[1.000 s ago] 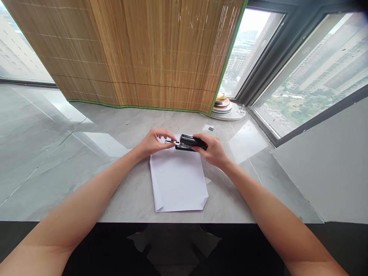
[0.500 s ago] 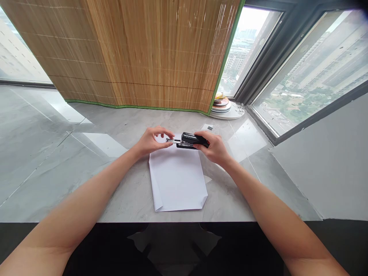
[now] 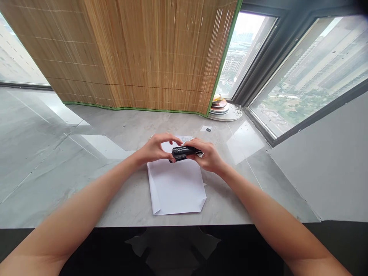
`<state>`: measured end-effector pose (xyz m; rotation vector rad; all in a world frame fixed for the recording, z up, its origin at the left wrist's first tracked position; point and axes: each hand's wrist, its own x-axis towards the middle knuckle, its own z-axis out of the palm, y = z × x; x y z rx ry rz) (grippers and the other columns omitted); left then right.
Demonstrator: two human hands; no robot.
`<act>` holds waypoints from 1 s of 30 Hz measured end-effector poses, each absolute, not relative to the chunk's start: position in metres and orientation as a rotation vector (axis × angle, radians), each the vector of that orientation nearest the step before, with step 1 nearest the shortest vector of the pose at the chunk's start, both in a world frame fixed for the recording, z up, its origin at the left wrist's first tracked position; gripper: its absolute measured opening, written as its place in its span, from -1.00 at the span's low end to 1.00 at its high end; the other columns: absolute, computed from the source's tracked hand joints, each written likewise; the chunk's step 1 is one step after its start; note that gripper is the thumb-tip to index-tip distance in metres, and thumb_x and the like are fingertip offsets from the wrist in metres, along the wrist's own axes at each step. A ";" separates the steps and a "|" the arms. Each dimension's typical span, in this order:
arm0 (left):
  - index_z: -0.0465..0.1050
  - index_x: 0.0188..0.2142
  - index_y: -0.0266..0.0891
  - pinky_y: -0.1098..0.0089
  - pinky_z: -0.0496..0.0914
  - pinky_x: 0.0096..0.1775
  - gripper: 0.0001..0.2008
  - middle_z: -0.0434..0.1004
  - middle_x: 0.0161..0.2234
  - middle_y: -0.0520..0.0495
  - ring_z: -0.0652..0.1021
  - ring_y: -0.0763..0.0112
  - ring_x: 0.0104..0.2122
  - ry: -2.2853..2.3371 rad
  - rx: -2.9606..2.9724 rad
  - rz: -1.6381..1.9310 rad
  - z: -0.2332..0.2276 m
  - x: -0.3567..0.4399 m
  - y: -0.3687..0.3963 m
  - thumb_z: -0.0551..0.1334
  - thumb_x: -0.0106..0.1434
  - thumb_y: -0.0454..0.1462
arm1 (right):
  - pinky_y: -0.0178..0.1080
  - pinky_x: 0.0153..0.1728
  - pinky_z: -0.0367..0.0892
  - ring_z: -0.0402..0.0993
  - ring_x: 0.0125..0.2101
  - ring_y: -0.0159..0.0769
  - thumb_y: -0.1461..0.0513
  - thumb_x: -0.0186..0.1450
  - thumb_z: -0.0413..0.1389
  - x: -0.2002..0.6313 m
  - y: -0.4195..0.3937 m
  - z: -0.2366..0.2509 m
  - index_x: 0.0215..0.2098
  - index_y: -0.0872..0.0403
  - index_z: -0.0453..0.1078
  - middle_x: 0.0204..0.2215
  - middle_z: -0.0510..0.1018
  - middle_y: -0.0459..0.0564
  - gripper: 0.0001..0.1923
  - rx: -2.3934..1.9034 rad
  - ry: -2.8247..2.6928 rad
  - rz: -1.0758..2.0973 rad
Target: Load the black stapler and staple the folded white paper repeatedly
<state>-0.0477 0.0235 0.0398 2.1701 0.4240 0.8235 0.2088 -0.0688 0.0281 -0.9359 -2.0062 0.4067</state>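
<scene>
A black stapler (image 3: 181, 151) is held just above a sheet of white paper (image 3: 178, 188) on the countertop, its front end pointing left. My right hand (image 3: 209, 155) is closed round the rear of the stapler, thumb below and fingers on top. At the front end, my left hand (image 3: 156, 147) has its thumb against the lower nose and its other fingers curled over toward the top. The silver staple tray is out of sight inside the stapler. The paper's lower corners are folded.
Past the paper, a small clear packet with dark strips (image 3: 208, 129) lies on the grey marble countertop (image 3: 120, 199). Stacked plates (image 3: 222, 109) stand in the window corner. A bamboo blind (image 3: 138, 57) hangs behind, and a white wall (image 3: 324, 165) bounds the right.
The silver tray that stuck out to the left has gone into the stapler. The stapler has moved slightly left and toward me, and my left hand now meets its front end.
</scene>
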 end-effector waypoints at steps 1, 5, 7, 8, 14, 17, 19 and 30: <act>0.71 -0.01 -0.04 0.15 0.48 0.00 -0.43 0.75 -0.09 -0.11 0.62 0.13 -0.06 0.436 2.176 0.824 0.040 -0.048 0.023 0.66 0.02 0.04 | -0.10 -0.09 0.49 0.60 -0.16 -0.15 0.28 0.37 0.25 0.207 -0.070 0.028 0.05 -0.05 0.54 -0.15 0.71 -0.01 -0.71 -0.945 -1.998 0.404; 0.68 0.01 -0.05 0.09 0.46 0.12 -0.46 0.70 0.06 -0.15 0.59 0.02 0.12 0.613 2.193 0.926 0.035 -0.051 0.029 0.57 0.14 0.13 | -0.14 -0.17 0.49 0.59 -0.26 -0.19 0.24 0.32 0.30 0.213 -0.068 0.035 0.00 -0.02 0.55 -0.19 0.70 -0.02 -0.72 -1.078 -1.913 0.406; 0.65 0.09 -0.08 0.01 0.38 0.26 -0.53 0.62 0.19 -0.19 0.52 -0.01 0.25 0.778 2.244 0.968 0.029 -0.053 0.035 0.40 0.36 0.12 | -0.13 -0.15 0.49 0.60 -0.26 -0.18 0.22 0.29 0.31 0.226 -0.064 0.038 -0.02 0.00 0.56 -0.20 0.71 -0.02 -0.72 -1.199 -1.827 0.373; 0.62 0.16 -0.09 -0.04 0.32 0.32 -0.55 0.57 0.26 -0.21 0.48 -0.03 0.30 0.878 2.297 0.939 0.025 -0.054 0.038 0.33 0.44 0.08 | -0.11 -0.14 0.49 0.61 -0.25 -0.16 0.21 0.28 0.31 0.234 -0.061 0.040 -0.02 0.00 0.56 -0.20 0.71 -0.02 -0.71 -1.270 -1.773 0.348; 0.50 0.34 -0.04 -0.08 0.34 0.29 -0.53 0.50 0.27 -0.19 0.46 -0.03 0.23 1.046 2.583 0.461 0.005 -0.057 0.050 0.22 0.51 -0.08 | -0.01 -0.10 0.48 0.62 -0.21 -0.05 0.18 0.19 0.32 0.292 -0.044 0.037 -0.09 0.03 0.59 -0.23 0.72 0.03 -0.69 -1.673 -1.598 0.261; 0.57 0.26 -0.03 0.00 0.42 0.19 -0.61 0.48 0.12 -0.19 0.50 0.04 0.09 0.997 2.602 0.509 0.004 -0.057 0.048 0.24 0.50 -0.14 | -0.03 -0.12 0.46 0.60 -0.22 -0.06 0.20 0.17 0.30 0.305 -0.042 0.034 -0.11 0.03 0.60 -0.24 0.71 0.03 -0.70 -1.716 -1.693 0.275; 0.62 0.20 -0.04 0.00 0.43 0.16 -0.65 0.44 0.07 -0.19 0.51 0.06 0.05 0.985 2.592 0.558 0.005 -0.057 0.047 0.27 0.47 -0.17 | -0.03 -0.10 0.45 0.60 -0.18 -0.06 0.22 0.18 0.29 0.308 -0.043 0.034 -0.09 0.01 0.60 -0.22 0.71 0.02 -0.69 -1.720 -1.777 0.310; 0.59 0.22 -0.08 -0.20 0.18 0.41 -0.63 0.33 0.39 -0.26 0.34 -0.10 0.39 0.921 2.740 0.538 0.008 -0.047 0.034 0.18 0.52 -0.23 | -0.04 -0.10 0.49 0.61 -0.13 -0.07 0.26 0.27 0.26 0.294 -0.053 0.044 -0.03 -0.05 0.59 -0.15 0.71 -0.02 -0.71 -1.593 -2.008 0.555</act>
